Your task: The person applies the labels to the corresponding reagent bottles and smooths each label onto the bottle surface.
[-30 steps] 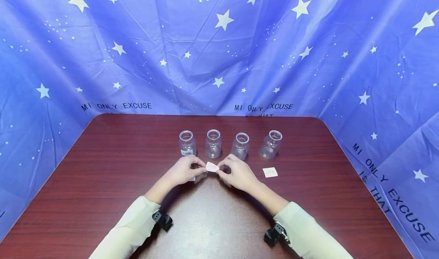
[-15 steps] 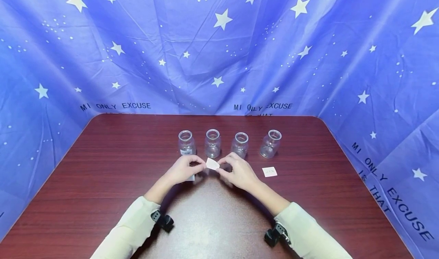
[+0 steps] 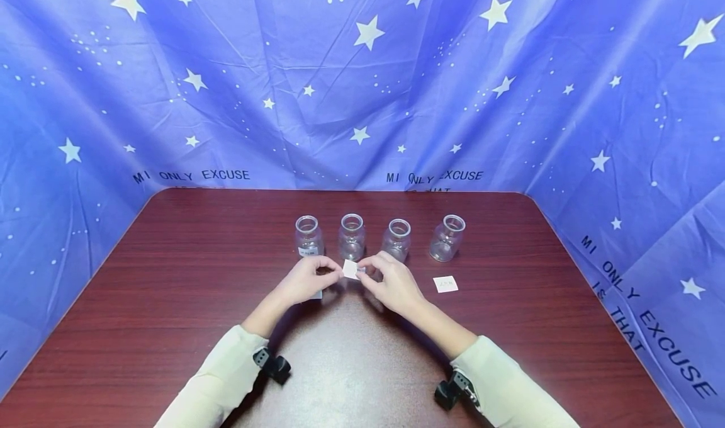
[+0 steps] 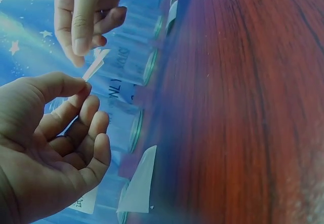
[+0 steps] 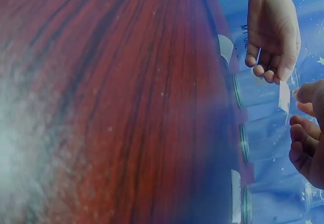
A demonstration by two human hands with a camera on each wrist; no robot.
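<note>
My left hand point(image 3: 308, 280) pinches one end of a small white paper label point(image 3: 350, 269) between thumb and forefinger, above the table. At its free end the label looks split into two layers in the left wrist view. My right hand point(image 3: 393, 283) is at that free end, thumb and forefinger bent and slightly apart. The right wrist view shows a narrow gap between those fingers and the label point(image 5: 284, 102). Behind the hands stands a row of glass jars; the leftmost jar point(image 3: 309, 233) bears a white label. The second jar point(image 3: 352, 239) is just behind the held label.
Another white label point(image 3: 445, 284) lies on the table in front of the rightmost jar point(image 3: 447, 239). A white paper piece point(image 3: 317, 295) lies partly hidden under my left hand. The third jar point(image 3: 396, 236) is partly covered by my right hand. A blue star-patterned cloth point(image 3: 362, 88) surrounds the dark red table point(image 3: 170, 277).
The held label has turned and risen slightly. My right fingertips have come a little further left over its free end. The jars and the label at the right stay put.
</note>
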